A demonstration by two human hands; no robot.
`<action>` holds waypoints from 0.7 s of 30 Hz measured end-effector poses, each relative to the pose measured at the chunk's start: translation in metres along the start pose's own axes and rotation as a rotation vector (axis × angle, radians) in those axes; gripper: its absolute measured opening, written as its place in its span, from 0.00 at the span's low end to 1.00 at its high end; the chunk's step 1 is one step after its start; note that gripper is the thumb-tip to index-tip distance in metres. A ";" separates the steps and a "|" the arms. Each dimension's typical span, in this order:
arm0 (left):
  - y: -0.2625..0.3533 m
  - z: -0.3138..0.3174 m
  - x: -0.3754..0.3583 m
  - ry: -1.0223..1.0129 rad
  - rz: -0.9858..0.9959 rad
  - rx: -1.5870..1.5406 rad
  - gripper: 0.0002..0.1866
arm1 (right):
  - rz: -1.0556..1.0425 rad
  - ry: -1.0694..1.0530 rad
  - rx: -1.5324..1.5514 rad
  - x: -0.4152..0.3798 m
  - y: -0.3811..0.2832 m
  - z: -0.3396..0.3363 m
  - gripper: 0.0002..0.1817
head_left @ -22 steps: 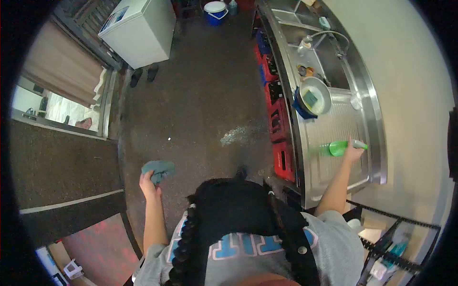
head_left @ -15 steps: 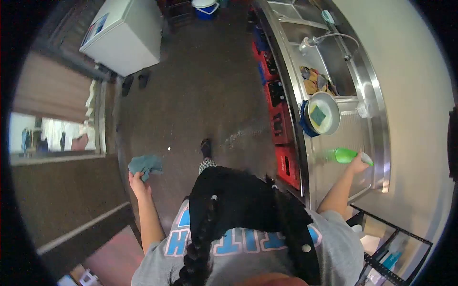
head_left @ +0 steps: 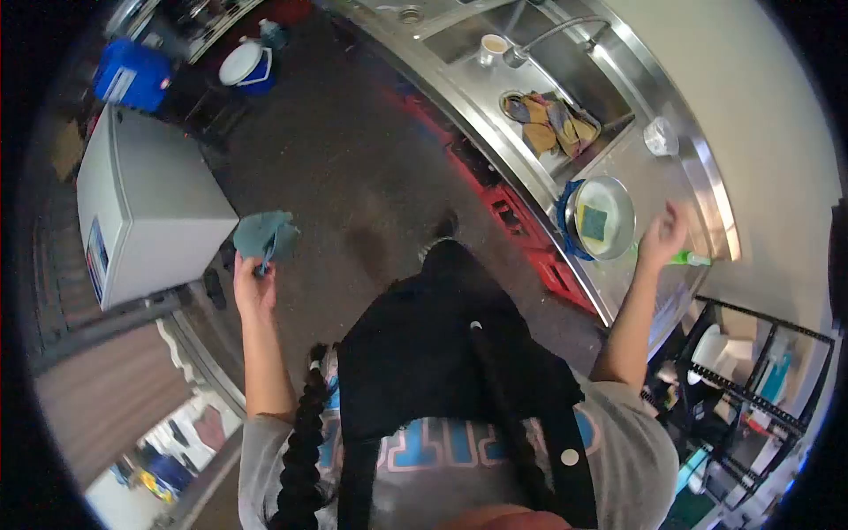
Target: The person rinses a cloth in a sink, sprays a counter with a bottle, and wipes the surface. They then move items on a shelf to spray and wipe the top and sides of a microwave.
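Observation:
My left hand (head_left: 256,287) is closed on a grey-blue cloth (head_left: 265,235), which hangs bunched above the fingers, out over the floor. On the other side, my right hand (head_left: 664,237) is over the steel counter (head_left: 658,181), slightly blurred, fingers apart and nothing in them. Partly hidden behind that wrist is a green bottle (head_left: 687,258). Left of the hand stands a metal bowl (head_left: 625,205) of whitish liquid, with a yellow-and-green sponge (head_left: 593,224) in it. A dark blue cloth (head_left: 565,221) lies along the bowl's left side.
The sink (head_left: 609,84) has a faucet (head_left: 565,34), a cup (head_left: 492,49) and brown-grey work gloves (head_left: 552,124) about it. A clear plastic container (head_left: 661,137) sits near the wall. Red crates (head_left: 517,216) line the counter's base. A white freezer (head_left: 163,199) and a black shelf rack (head_left: 742,380) flank me.
My right hand has let go of the green bottle, which stays on the counter. The view has swung toward the sink as my body turned. My left hand still holds the cloth.

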State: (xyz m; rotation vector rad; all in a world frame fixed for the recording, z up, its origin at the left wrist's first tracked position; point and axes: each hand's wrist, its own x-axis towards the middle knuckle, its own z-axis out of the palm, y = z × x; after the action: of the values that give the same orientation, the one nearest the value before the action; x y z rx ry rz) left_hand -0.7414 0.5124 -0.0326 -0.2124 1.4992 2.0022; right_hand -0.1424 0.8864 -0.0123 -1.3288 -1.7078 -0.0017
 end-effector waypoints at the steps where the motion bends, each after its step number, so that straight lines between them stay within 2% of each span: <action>1: 0.002 0.026 0.017 -0.108 0.018 0.025 0.31 | 0.018 -0.097 -0.017 0.026 -0.006 0.015 0.15; 2: 0.002 0.049 0.032 -0.136 0.014 0.064 0.32 | 0.034 -0.194 -0.025 0.047 -0.009 0.039 0.13; 3: 0.003 0.074 0.045 -0.145 0.009 0.081 0.32 | 0.123 -0.269 0.101 0.063 -0.006 0.072 0.13; 4: 0.003 0.104 0.058 -0.256 -0.009 0.076 0.33 | 0.207 -0.337 0.233 0.085 0.003 0.106 0.13; 6: 0.006 0.173 0.077 -0.421 -0.050 0.072 0.34 | 0.144 -0.507 0.354 0.125 0.039 0.190 0.14; 8: 0.001 0.243 0.094 -0.506 -0.122 0.085 0.34 | 0.247 -0.503 0.413 0.157 0.074 0.278 0.19; 10: -0.004 0.315 0.106 -0.609 -0.217 0.074 0.34 | 0.424 -0.533 0.259 0.193 0.071 0.337 0.24; 11: -0.007 0.350 0.109 -0.623 -0.259 0.082 0.35 | 0.439 -0.529 0.267 0.213 0.090 0.376 0.24; 13: -0.017 0.412 0.118 -0.662 -0.279 0.138 0.34 | 0.361 -0.431 -0.069 0.229 0.137 0.448 0.27; 14: -0.023 0.441 0.124 -0.677 -0.290 0.175 0.34 | 0.378 -0.434 -0.065 0.237 0.145 0.467 0.27; 16: -0.043 0.482 0.140 -0.683 -0.323 0.231 0.34 | 0.296 -0.440 -0.346 0.248 0.148 0.489 0.20; 17: -0.054 0.499 0.151 -0.701 -0.331 0.306 0.33 | 0.320 -0.448 -0.348 0.257 0.136 0.500 0.20; 19: -0.080 0.532 0.175 -0.738 -0.349 0.396 0.32 | 1.015 -0.350 -0.174 0.282 0.114 0.516 0.21; 20: -0.098 0.545 0.187 -0.750 -0.389 0.420 0.32 | 0.487 -0.881 -0.802 0.289 0.129 0.527 0.26; 21: -0.115 0.556 0.198 -0.767 -0.432 0.444 0.33 | 0.515 -0.880 -0.811 0.288 0.128 0.525 0.26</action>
State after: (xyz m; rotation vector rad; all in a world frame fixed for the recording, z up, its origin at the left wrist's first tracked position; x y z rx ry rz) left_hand -0.7056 1.1122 -0.0296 0.3545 1.2022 1.1606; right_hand -0.3801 1.4248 -0.1820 -2.6365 -2.0932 0.2411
